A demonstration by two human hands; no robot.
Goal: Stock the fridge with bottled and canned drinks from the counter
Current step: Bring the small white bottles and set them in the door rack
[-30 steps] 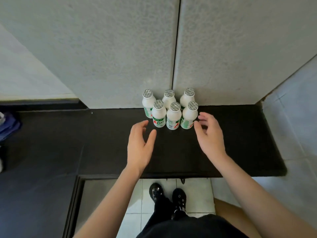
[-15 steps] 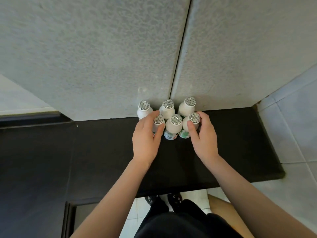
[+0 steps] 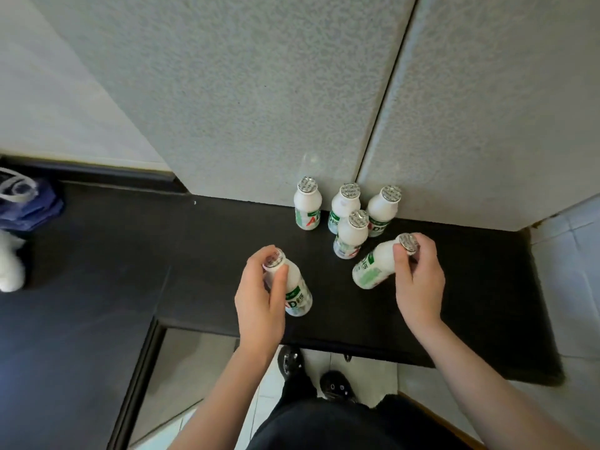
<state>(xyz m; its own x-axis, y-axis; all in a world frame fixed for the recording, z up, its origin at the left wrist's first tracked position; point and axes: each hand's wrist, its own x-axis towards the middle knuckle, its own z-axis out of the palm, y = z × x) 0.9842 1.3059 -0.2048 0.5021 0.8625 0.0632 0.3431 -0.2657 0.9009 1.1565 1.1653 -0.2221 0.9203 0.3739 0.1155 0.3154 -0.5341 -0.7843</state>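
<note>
L hand [image 3: 259,297] gripped one white bottle [image 3: 293,287] high up, fingers [image 3: 278,280] curled round the neck just under the foil cap. R hand [image 3: 418,280] held a second bottle [image 3: 373,267] the same way, thumb & fingers pinched at the cap end. Both bottles were tilted, bases pointing away from the palms. They looked clear of the desk [image 3: 130,254], though contact under them couldn't be confirmed.

Progress, as a judgement: early. No fridge in view, so nothing could be counted as stocked. These two appeared to be mid-pickup. Four more bottles remained upright at the far edge of the desk: a back row of three [image 3: 344,203] close vs. the wall, and a front one [image 3: 352,235] just near of the middle & right ones. No cans visible anywhere. So approx. two in hand, four left to fetch, plus the whole carry-and-place step.

Surface: matte black, L-shaped, running off to the left, w/ an open gap near-left. Behind it were speckled grey wall panels [image 3: 227,92] w/ one vertical seam; pale tiles [image 3: 568,254] to the right. Below lay a white tiled floor [image 3: 324,358] and the person's black shoes [image 3: 292,362]. At far left sat a blue bag [image 3: 29,203] w/ white handles, and a white object [image 3: 9,267] cut off by the frame edge, unidentifiable.
</note>
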